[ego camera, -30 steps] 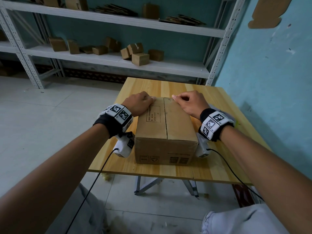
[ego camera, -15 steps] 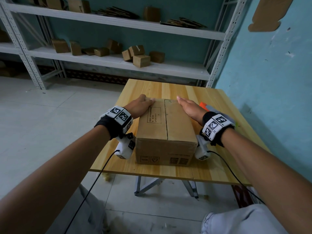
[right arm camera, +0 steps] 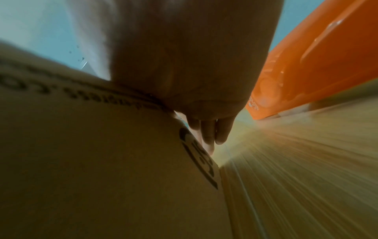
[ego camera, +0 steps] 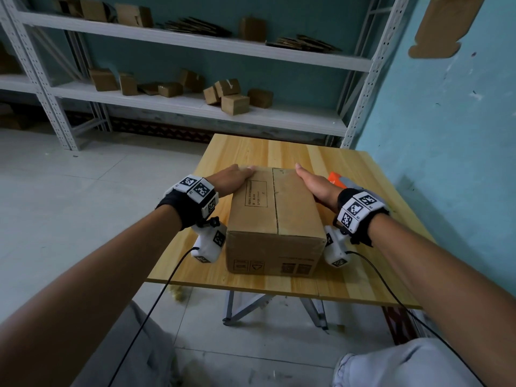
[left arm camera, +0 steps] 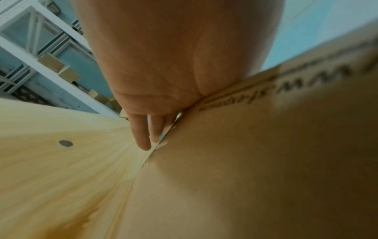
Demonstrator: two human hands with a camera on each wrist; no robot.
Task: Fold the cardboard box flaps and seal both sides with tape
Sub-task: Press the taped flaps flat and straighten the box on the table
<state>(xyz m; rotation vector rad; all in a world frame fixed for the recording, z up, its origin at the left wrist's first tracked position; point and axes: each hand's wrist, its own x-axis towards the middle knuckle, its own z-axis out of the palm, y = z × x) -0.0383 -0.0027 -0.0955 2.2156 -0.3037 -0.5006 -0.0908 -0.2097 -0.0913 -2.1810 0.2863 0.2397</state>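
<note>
While the cardboard box (ego camera: 275, 219) lay at the centre of the frame on the table (ego camera: 363, 174), it was flanked by the left hand (ego camera: 233, 180) and right hand (ego camera: 317, 185), fingers straight, pressed flat. Even, opposed pressure was judged necessary so the untaped flaps stayed shut.

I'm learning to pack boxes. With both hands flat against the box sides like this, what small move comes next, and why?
Probably reach the right hand to the orange tape dispenser just beside it. The box has its top flaps folded shut, the seam shows no tape, and the left hand already steadies the other side.
</note>
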